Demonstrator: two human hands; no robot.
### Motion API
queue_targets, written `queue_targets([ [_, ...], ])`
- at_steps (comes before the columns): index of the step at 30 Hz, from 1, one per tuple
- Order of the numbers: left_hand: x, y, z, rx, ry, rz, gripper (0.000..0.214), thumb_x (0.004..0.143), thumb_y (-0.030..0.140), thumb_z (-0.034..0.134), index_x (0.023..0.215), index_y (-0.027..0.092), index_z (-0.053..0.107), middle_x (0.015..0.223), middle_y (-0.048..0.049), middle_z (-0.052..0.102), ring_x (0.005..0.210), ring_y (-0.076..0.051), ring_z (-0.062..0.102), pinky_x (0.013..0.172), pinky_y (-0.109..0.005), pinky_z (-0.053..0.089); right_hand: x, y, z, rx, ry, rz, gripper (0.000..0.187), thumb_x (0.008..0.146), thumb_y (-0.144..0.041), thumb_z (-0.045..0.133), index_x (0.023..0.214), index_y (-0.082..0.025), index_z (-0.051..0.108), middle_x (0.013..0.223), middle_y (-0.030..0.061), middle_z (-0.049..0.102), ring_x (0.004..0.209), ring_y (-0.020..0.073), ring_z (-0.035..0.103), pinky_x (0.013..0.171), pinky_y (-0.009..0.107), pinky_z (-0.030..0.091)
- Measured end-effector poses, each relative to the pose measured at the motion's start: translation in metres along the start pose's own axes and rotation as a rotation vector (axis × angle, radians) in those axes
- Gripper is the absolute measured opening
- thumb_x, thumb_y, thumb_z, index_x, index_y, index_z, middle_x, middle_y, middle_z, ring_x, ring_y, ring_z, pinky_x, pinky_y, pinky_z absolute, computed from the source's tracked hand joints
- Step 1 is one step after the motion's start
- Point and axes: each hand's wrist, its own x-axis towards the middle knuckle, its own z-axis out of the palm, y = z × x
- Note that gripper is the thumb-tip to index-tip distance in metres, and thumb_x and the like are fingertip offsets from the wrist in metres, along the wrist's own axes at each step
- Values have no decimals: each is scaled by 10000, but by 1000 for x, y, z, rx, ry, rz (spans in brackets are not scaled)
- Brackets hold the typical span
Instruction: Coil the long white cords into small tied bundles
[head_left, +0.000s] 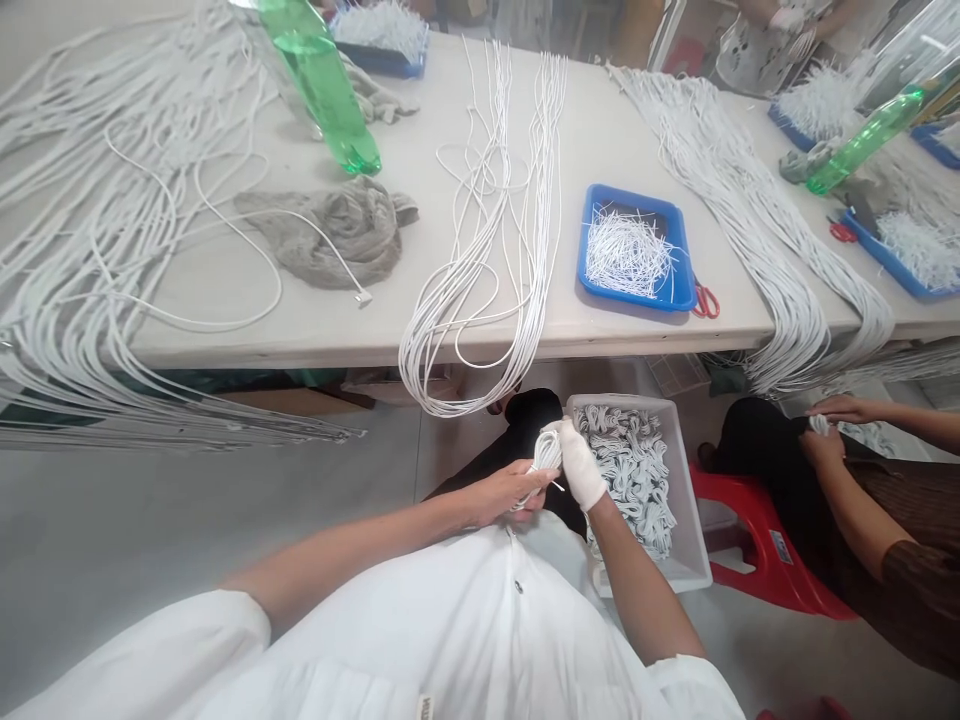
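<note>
A small bundle of looped white cable (547,454) is held in front of my white shirt, over my lap. My bare left hand (508,491) is closed around its lower part, thumb lying along the loops. My right hand (580,464), in a white glove, is closed at the upper right side of the same bundle; its fingertips are partly hidden. A short cable end sticks out below the loops. Right beside the gloved hand stands a pale plastic bin (691,520) filled with many similar cable bundles (634,470).
On the table (300,335) lie long white cables (480,300) hanging over its edge, a grey cloth (337,235), a green bottle (322,90), a blue tray (679,290) of cable scraps and red-handled scissors (705,301). To the right, a co-worker's hands (829,430) hold a white bundle beside a red stool (772,550).
</note>
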Motion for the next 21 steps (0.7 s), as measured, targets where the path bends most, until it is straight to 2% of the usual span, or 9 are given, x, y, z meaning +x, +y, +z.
queue_targets([
  [3,4,0,-5,-46,39,35,436,782,571,607,777,195,386,577,81,382,449,-40,278,418,-193,203,-18,4,-16,-134,-38,-10,308,894,-497,425,870,-206,523,625,-43,496,515,117,430,502,238,368],
  [6,6,0,-5,-61,56,62,433,776,565,620,793,184,414,626,68,392,483,-43,307,422,-188,206,-40,0,-21,-375,-100,-87,221,860,-428,546,871,-208,533,708,-29,553,601,125,495,583,240,396],
  [10,7,3,0,-58,70,66,458,760,598,615,793,181,429,627,69,365,502,-47,290,420,-185,181,-50,-5,-15,-652,-128,-205,238,951,-361,408,818,-201,524,739,-3,574,661,143,534,638,257,383],
  [13,2,6,0,-8,18,47,464,796,636,534,781,184,425,597,69,369,480,-51,282,435,-197,211,-47,-6,-15,-758,-157,-290,255,964,-306,351,798,-193,508,730,12,555,645,150,517,633,269,363],
  [15,-3,7,-4,81,-55,68,423,829,600,512,797,184,440,608,57,405,494,-63,328,476,-212,281,-46,-7,-17,-732,-183,-307,253,955,-275,347,761,-193,488,699,5,536,624,145,499,626,268,351],
  [17,-5,6,-11,223,-111,162,341,816,503,589,839,178,488,687,27,483,589,-92,429,583,-239,375,-48,-9,-17,-594,-201,-245,244,937,-253,369,724,-196,473,669,-9,522,612,133,485,615,255,350],
  [19,-2,4,-20,361,-106,297,301,753,400,682,894,174,543,832,-9,557,762,-140,507,734,-274,423,-52,-13,-13,-396,-190,-117,247,910,-236,401,670,-198,446,613,-31,483,574,115,447,572,234,341],
  [21,6,6,-26,398,-47,421,403,674,337,752,994,177,566,1023,-46,578,948,-192,524,866,-308,416,-58,-18,-6,-237,-154,-19,266,884,-222,420,619,-200,404,567,-46,428,536,102,389,525,222,320],
])
